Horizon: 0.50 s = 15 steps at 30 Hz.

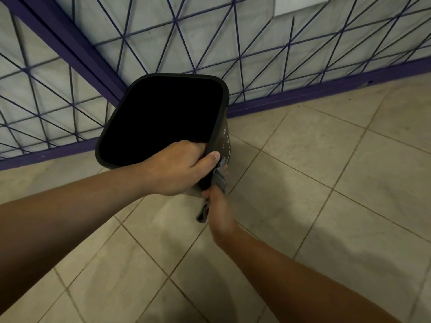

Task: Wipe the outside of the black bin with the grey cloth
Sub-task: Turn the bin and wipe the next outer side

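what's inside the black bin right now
Only the fingers of the left hand show, hooked over the rim of the black bin. The interior is fully dark, so any contents cannot be seen.

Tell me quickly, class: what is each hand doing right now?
Left hand: grips the bin by its near rim, fingers inside, thumb outside.
Right hand: holds the cloth against the bin's outer side.

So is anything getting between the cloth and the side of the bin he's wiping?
Nothing visible does. The right hand holds the grey cloth directly against the black bin outer wall, just below where the left hand grips the rim.
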Each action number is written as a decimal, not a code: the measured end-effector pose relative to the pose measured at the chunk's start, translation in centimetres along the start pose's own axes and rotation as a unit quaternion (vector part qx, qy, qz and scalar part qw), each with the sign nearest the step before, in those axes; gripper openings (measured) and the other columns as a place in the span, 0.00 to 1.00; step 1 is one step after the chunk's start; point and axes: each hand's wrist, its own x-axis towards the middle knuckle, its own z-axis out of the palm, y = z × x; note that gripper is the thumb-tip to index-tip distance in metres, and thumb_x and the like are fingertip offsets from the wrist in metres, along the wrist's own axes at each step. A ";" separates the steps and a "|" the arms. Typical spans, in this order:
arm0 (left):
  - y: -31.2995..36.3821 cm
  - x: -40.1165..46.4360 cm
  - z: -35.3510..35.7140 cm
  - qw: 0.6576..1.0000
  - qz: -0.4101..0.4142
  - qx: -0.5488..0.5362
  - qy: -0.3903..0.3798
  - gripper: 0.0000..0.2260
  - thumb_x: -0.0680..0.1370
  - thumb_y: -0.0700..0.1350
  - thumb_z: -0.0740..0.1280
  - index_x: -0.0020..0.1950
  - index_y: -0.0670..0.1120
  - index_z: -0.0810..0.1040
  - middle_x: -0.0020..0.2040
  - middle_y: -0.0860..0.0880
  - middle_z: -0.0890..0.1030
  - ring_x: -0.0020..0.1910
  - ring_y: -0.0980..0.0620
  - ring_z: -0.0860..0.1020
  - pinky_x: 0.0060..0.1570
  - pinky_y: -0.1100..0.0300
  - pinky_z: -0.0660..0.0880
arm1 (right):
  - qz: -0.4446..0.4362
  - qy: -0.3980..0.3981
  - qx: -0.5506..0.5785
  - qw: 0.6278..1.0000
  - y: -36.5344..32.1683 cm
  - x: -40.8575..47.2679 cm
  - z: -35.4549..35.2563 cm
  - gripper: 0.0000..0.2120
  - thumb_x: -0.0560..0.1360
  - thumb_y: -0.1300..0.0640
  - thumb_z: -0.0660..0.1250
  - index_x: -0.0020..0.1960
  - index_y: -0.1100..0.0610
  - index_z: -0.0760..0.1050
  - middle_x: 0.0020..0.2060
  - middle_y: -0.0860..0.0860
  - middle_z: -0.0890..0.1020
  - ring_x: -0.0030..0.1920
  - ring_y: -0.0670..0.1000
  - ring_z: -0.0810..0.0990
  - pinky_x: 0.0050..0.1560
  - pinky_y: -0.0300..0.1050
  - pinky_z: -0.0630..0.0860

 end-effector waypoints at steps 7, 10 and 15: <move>-0.3 0.0 -0.1 1.000 0.001 -0.018 -0.002 0.27 0.76 0.65 0.49 0.45 0.46 0.78 0.38 0.47 0.81 0.39 0.51 0.81 0.44 0.46 0.78 | -0.073 0.040 0.115 0.990 -2.4 0.3 1.9 0.41 0.76 0.22 0.51 0.82 0.42 0.63 0.80 0.47 0.69 0.81 0.47 0.65 0.82 0.53 0.63; -0.4 0.0 0.1 1.000 0.003 -0.018 -0.003 0.27 0.76 0.65 0.49 0.44 0.46 0.78 0.37 0.47 0.81 0.37 0.51 0.80 0.42 0.46 0.78 | -0.074 0.048 0.145 0.986 -2.7 -0.9 2.9 0.43 0.73 0.21 0.50 0.81 0.42 0.65 0.78 0.47 0.72 0.79 0.46 0.68 0.77 0.48 0.68; -0.5 0.1 0.1 0.999 -0.003 -0.036 -0.009 0.28 0.76 0.65 0.49 0.48 0.46 0.79 0.40 0.47 0.83 0.41 0.51 0.82 0.47 0.46 0.78 | -0.078 0.034 0.247 0.965 -4.4 -0.3 2.1 0.44 0.75 0.24 0.46 0.81 0.49 0.66 0.76 0.52 0.75 0.78 0.52 0.71 0.81 0.54 0.66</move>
